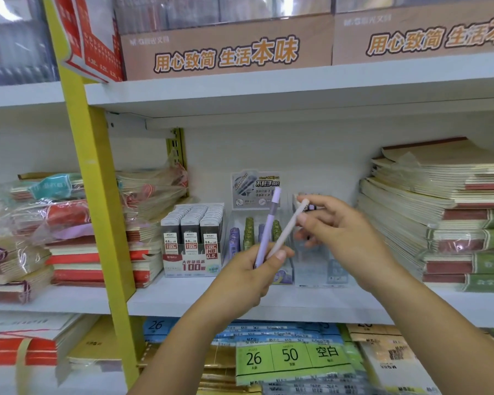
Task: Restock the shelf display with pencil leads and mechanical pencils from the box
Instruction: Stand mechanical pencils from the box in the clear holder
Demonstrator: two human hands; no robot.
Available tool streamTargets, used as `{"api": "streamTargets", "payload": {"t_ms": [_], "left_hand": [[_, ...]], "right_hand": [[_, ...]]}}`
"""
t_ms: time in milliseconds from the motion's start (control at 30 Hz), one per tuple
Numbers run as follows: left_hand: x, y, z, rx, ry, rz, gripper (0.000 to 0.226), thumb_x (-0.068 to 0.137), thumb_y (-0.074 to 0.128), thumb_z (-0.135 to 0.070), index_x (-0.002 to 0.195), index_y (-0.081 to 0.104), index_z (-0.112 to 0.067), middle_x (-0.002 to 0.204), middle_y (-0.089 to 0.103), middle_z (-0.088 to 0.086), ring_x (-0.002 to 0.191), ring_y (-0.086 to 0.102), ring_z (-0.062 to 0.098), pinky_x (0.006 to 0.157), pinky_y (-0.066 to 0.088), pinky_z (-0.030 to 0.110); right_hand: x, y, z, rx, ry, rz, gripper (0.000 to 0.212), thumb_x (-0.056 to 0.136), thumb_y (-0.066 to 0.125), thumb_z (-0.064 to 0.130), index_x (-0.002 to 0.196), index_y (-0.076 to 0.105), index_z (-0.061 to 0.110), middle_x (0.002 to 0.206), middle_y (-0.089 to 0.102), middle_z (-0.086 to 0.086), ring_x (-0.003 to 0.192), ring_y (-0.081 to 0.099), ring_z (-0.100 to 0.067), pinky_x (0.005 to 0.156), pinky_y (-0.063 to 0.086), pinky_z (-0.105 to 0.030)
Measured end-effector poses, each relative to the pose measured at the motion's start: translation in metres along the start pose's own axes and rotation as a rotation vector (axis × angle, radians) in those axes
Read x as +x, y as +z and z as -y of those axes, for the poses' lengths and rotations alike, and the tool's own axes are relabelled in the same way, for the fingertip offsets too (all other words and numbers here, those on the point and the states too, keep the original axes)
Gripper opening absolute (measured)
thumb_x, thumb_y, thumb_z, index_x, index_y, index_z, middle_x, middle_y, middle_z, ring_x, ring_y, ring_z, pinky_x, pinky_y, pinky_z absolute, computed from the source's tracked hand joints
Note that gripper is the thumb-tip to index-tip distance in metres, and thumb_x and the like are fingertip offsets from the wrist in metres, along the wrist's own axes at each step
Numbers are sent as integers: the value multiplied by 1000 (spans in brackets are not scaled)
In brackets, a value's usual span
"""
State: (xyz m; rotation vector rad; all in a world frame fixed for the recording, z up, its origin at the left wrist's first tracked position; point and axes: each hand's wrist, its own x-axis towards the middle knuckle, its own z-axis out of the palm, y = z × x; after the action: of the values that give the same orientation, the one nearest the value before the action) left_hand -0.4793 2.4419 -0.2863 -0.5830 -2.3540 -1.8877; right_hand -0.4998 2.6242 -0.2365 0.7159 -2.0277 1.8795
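Bright, even light; blurred, warped edges

Lower ends of both mechanical pencils (pixel 266 235) hidden in left hand (pixel 246 277); fingertips (pixel 300 235) of right hand (pixel 340 232) blurred.

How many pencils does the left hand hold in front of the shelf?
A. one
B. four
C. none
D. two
D: the left hand grips the lower ends of a purple pencil and a pale pencil, whose top the right hand pinches.
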Motion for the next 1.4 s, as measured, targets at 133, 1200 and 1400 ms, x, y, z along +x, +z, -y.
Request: {"api": "streamTargets", "payload": {"t_ms": [133, 1200, 1400], "left_hand": [[-1, 3, -1, -3, -8, 5, 21, 100, 51, -40, 107, 67, -29, 53, 37, -15, 46, 30, 7, 44, 27, 20], [6, -19, 19, 154, 124, -174, 27, 100, 44, -49, 98, 58, -27, 55, 41, -10, 48, 35, 9, 47, 31, 23], [5, -21, 20, 114, 124, -159, 22, 100, 43, -46, 94, 61, -36, 53, 40, -10, 46, 34, 7, 45, 31, 17]], "right_hand": [[-1, -5, 3, 115, -4, -58, 19, 91, 60, 2, 109, 61, 8, 84, 74, -12, 71, 70, -19, 63, 57, -24], [9, -29, 1, -202, -396, -98, 78, 95, 55, 4, 136, 23, 62, 91, 63, -3, 94, 65, -15, 85, 51, -22], [15, -24, -10, -295, -447, -165, 84, 93, 57, 4, 135, 20, 66, 93, 63, 0, 90, 63, -14, 82, 51, -24]]}}
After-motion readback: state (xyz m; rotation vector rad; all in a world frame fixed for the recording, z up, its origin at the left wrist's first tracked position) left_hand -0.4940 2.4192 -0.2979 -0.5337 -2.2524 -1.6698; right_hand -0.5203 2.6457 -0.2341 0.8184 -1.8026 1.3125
